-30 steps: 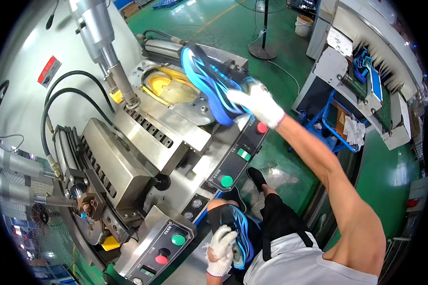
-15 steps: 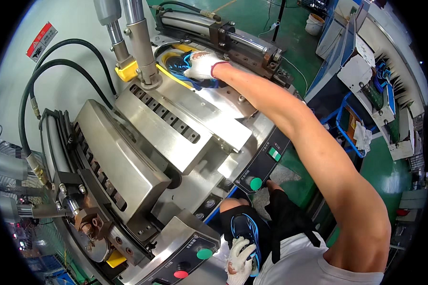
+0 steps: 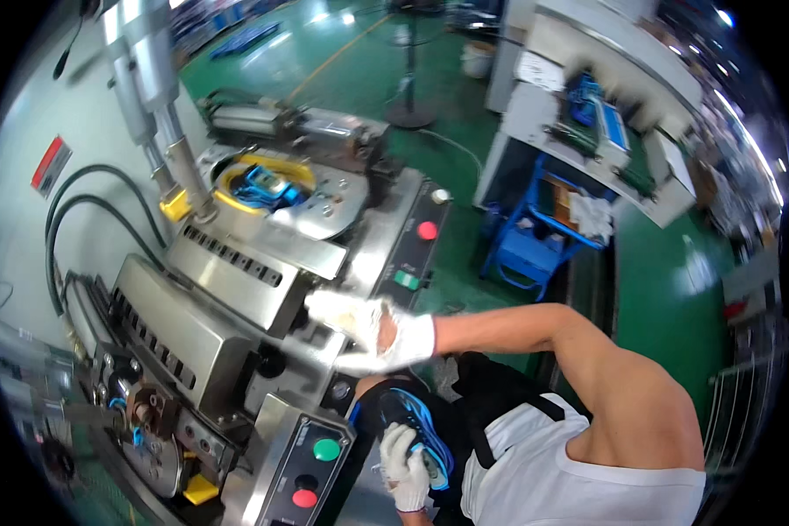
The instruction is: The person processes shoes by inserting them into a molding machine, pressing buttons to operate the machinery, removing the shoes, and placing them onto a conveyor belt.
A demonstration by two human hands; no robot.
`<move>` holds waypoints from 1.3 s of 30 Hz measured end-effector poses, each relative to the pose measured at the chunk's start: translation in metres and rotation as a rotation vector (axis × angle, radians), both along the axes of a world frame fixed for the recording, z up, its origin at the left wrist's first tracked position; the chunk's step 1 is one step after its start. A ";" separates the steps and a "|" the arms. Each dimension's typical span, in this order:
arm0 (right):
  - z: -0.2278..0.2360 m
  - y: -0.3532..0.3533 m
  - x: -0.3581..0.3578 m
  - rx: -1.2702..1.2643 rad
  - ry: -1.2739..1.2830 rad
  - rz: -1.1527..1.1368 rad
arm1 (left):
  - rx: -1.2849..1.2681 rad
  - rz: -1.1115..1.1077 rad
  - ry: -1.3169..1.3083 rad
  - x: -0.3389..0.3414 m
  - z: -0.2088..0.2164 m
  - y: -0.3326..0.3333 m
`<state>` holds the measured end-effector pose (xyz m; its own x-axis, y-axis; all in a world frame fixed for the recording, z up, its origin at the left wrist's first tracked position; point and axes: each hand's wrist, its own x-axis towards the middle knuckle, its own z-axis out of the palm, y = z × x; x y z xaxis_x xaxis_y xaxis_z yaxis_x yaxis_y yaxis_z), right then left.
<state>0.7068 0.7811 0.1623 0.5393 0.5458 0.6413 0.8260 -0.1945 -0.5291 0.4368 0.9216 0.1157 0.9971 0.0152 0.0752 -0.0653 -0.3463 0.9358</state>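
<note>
Down by the person's lap, the left hand (image 3: 403, 473) grips a long black and blue shoe (image 3: 425, 431) with wavy stripes. Farther up, the blurry right hand (image 3: 381, 331) is open over the shiny, flat metal machine (image 3: 184, 324). Beyond it, another blue shoe (image 3: 267, 187) sits inside a curved yellow rim (image 3: 296, 168). Both hands wear white cloth gloves (image 3: 416, 339).

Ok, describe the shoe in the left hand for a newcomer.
Find the big silver metal machine, then its lower black control panel. Just right, the white-gloved left hand holds the black-and-blue shoe; unlike the blue shoe in the yellow-edged holder, it's held.
</note>
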 end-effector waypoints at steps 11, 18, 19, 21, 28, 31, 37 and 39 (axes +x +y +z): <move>-0.047 -0.069 -0.088 -0.241 0.406 -0.126 | 0.041 0.052 -0.004 -0.002 -0.010 -0.021; -0.033 -0.208 -0.256 -0.141 0.755 -0.119 | 0.050 0.086 -0.025 0.049 0.044 -0.120; -0.023 -0.218 -0.269 -0.143 0.729 -0.186 | 0.073 0.018 -0.110 0.060 0.048 -0.140; -0.015 -0.228 -0.274 -0.070 0.637 -0.355 | 0.011 -0.117 -0.289 0.077 0.084 -0.200; 0.026 -0.340 -0.225 0.723 0.212 -1.023 | -0.118 -0.777 -0.846 0.101 0.163 -0.359; 0.025 -0.453 -0.178 0.686 -0.013 -1.289 | -0.093 -0.951 -0.774 0.093 0.151 -0.361; 0.021 -0.719 -0.044 0.335 0.255 -1.574 | 0.020 -0.665 -0.013 0.048 0.046 -0.276; 0.000 -0.814 -0.048 0.057 0.530 -1.675 | 0.128 -0.598 0.058 0.035 0.033 -0.246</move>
